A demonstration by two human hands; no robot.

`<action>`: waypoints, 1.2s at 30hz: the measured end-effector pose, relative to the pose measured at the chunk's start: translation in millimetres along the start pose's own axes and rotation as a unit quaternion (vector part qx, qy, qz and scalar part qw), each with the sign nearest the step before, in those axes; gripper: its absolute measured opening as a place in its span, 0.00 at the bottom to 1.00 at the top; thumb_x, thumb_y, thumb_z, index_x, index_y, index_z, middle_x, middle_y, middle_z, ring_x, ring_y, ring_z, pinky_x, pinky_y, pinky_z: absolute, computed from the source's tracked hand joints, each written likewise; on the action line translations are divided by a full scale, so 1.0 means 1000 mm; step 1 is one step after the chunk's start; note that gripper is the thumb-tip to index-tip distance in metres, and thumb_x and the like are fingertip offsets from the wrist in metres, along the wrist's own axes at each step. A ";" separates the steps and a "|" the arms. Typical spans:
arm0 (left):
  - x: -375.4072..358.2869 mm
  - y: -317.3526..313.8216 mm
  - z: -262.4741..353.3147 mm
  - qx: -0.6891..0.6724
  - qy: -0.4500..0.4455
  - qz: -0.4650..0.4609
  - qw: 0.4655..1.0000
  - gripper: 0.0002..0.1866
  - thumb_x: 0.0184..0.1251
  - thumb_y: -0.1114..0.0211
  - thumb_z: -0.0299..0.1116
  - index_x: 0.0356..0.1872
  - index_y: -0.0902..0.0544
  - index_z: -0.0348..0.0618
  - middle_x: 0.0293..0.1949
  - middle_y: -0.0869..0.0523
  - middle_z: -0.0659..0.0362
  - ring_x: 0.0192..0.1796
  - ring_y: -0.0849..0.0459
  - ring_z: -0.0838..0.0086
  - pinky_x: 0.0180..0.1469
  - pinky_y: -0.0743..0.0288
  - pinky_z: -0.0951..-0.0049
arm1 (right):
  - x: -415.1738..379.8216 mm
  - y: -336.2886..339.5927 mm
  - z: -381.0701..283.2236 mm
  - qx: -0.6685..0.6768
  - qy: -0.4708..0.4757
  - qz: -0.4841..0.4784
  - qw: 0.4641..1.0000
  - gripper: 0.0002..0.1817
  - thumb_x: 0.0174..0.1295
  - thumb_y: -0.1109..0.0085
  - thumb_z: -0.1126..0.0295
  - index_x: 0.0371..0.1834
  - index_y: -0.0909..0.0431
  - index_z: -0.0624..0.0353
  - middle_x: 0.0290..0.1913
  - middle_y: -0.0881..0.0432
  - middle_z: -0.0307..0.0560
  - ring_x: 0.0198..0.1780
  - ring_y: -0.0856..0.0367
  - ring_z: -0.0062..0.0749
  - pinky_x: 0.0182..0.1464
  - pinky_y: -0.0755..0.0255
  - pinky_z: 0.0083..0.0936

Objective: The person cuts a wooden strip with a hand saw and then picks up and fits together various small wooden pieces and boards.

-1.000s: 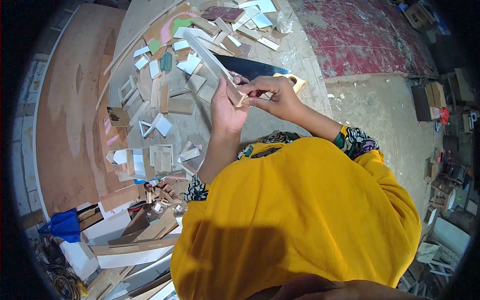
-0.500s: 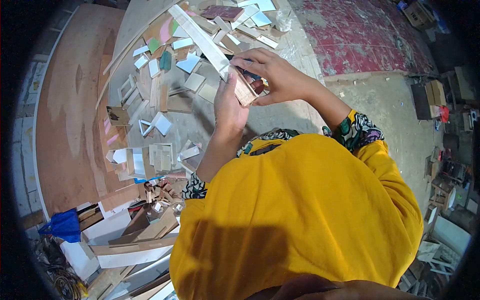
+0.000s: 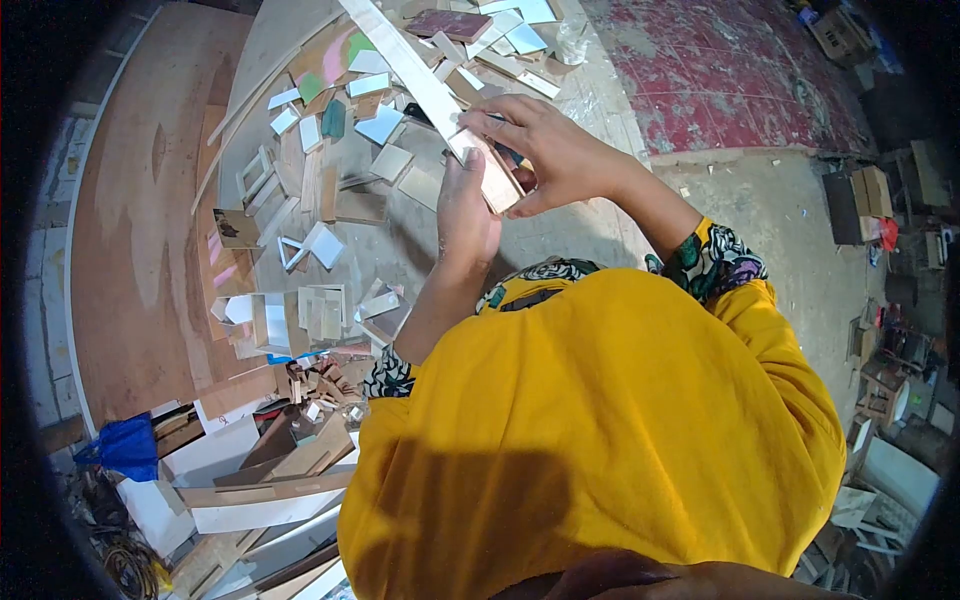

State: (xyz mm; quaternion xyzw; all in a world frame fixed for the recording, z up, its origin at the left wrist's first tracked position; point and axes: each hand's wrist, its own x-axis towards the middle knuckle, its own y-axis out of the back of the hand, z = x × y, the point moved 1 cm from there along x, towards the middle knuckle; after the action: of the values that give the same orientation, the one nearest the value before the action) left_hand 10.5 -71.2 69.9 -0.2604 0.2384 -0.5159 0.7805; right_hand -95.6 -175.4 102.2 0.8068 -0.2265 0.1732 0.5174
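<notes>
A long, pale wooden strip (image 3: 415, 75) slants from the top of the view down to my hands. My left hand (image 3: 467, 215) grips it from the left near its close end, the thumb lying along its upper face. On the other side, my right hand (image 3: 565, 150) curls its fingers and thumb round the same end. A small dark object shows partly between the right fingers, mostly hidden. Beneath the strip, scattered wood offcuts and white-faced pieces (image 3: 391, 162) cover the worktable (image 3: 540, 250).
At the left lies a large brown plywood sheet (image 3: 150, 200). Stacked boards (image 3: 260, 490) and a blue bag (image 3: 128, 450) are at lower left. Red flooring (image 3: 720, 80) spreads at upper right, with boxes (image 3: 868, 190) and stools along the right edge.
The strip has turned slightly in my hands, its broad face now more upward and brighter. My left thumb has shifted slightly along it; both hands keep their hold.
</notes>
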 end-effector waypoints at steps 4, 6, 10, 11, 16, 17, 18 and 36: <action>0.001 -0.001 -0.001 0.037 -0.017 0.028 0.999 0.19 0.71 0.55 0.35 0.59 0.42 0.38 0.48 0.28 0.52 0.49 0.24 0.66 0.48 0.26 0.64 | 0.003 0.005 -0.006 -0.034 -0.015 -0.027 0.999 0.49 0.27 0.31 0.57 0.61 0.37 0.59 0.58 0.34 0.54 0.61 0.38 0.49 0.62 0.43 0.38; -0.001 -0.004 0.002 0.031 -0.017 0.019 0.999 0.20 0.71 0.55 0.35 0.60 0.42 0.38 0.49 0.28 0.52 0.49 0.24 0.66 0.48 0.26 0.64 | 0.004 0.005 -0.007 -0.048 -0.004 -0.009 0.999 0.46 0.28 0.31 0.57 0.58 0.34 0.60 0.55 0.32 0.53 0.59 0.36 0.49 0.60 0.41 0.38; 0.000 -0.003 0.000 0.022 -0.020 0.035 0.999 0.21 0.71 0.54 0.35 0.61 0.42 0.39 0.50 0.28 0.51 0.50 0.23 0.65 0.49 0.27 0.65 | 0.005 0.004 -0.007 -0.053 0.006 0.008 0.999 0.43 0.28 0.31 0.56 0.54 0.32 0.61 0.52 0.30 0.51 0.56 0.34 0.47 0.57 0.39 0.36; 0.000 -0.003 0.000 0.022 -0.019 0.035 0.999 0.21 0.71 0.54 0.35 0.61 0.42 0.39 0.50 0.28 0.51 0.50 0.23 0.65 0.49 0.27 0.65 | 0.004 0.003 -0.007 -0.053 0.006 0.007 0.999 0.43 0.28 0.31 0.56 0.54 0.32 0.61 0.52 0.30 0.51 0.56 0.34 0.47 0.57 0.39 0.36; 0.000 0.000 -0.001 -0.001 0.003 0.020 1.000 0.21 0.71 0.54 0.35 0.62 0.42 0.40 0.51 0.29 0.52 0.51 0.24 0.64 0.50 0.28 0.65 | 0.004 0.003 -0.005 -0.038 0.003 -0.005 0.999 0.44 0.28 0.31 0.55 0.55 0.32 0.61 0.52 0.30 0.52 0.56 0.33 0.47 0.56 0.37 0.36; 0.001 0.001 -0.002 -0.001 0.004 0.020 1.000 0.21 0.71 0.54 0.35 0.62 0.42 0.40 0.51 0.29 0.52 0.51 0.24 0.64 0.50 0.28 0.65 | 0.004 0.003 -0.005 -0.038 0.003 -0.005 0.999 0.44 0.28 0.31 0.55 0.55 0.32 0.61 0.52 0.30 0.52 0.56 0.33 0.47 0.56 0.37 0.36; 0.002 0.001 -0.003 0.000 0.005 0.027 1.000 0.22 0.71 0.55 0.35 0.62 0.43 0.40 0.51 0.29 0.52 0.51 0.24 0.64 0.50 0.27 0.65 | 0.004 0.002 -0.005 -0.043 0.003 -0.010 0.999 0.44 0.28 0.31 0.55 0.55 0.32 0.62 0.52 0.30 0.52 0.55 0.33 0.47 0.56 0.37 0.36; 0.014 0.007 0.014 -0.197 0.121 -0.016 0.973 0.15 0.72 0.58 0.40 0.42 0.29 0.39 0.32 0.24 0.58 0.36 0.22 0.70 0.55 0.29 0.59 | -0.013 -0.015 -0.002 0.177 -0.055 0.059 0.981 0.40 0.42 0.32 0.56 0.60 0.33 0.59 0.57 0.29 0.56 0.59 0.31 0.50 0.59 0.37 0.35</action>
State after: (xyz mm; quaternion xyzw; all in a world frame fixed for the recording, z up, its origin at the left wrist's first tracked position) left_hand 29.5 -79.7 74.3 -0.3486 0.4238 -0.4985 0.6711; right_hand -97.8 -165.4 84.9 0.8794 -0.2677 0.1959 0.3415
